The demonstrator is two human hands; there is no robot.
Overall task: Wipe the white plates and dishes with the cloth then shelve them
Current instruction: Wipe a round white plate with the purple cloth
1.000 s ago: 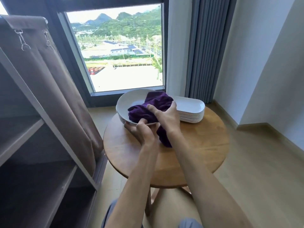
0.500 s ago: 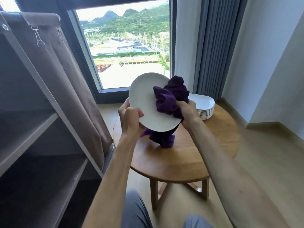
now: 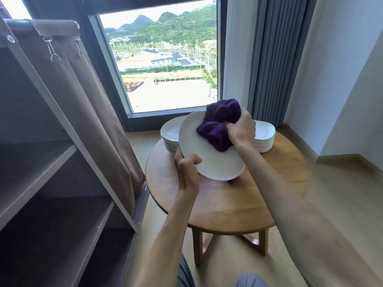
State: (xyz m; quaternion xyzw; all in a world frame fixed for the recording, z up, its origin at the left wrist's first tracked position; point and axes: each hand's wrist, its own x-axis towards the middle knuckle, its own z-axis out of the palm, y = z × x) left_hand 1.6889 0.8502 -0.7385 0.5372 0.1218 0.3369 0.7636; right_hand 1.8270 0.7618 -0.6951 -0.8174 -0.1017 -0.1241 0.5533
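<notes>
Wooden bench [image 3: 238,204] | left hand [image 3: 187,169] grips plate [image 3: 207,150] rim | right hand [image 3: 241,131] clutches cloth [image 3: 219,126], wiping | advice: cover the rim too.

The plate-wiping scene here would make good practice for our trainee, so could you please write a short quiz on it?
1. True or false: the purple cloth lies flat on the round table.
2. Which hand grips the tilted white plate at its lower rim?
A. left hand
B. right hand
3. Fill in: stacks of white dishes on the table number ____.

Key:
1. False; the right hand presses it on the plate.
2. A.
3. Two: round plates and oblong dishes.
</notes>
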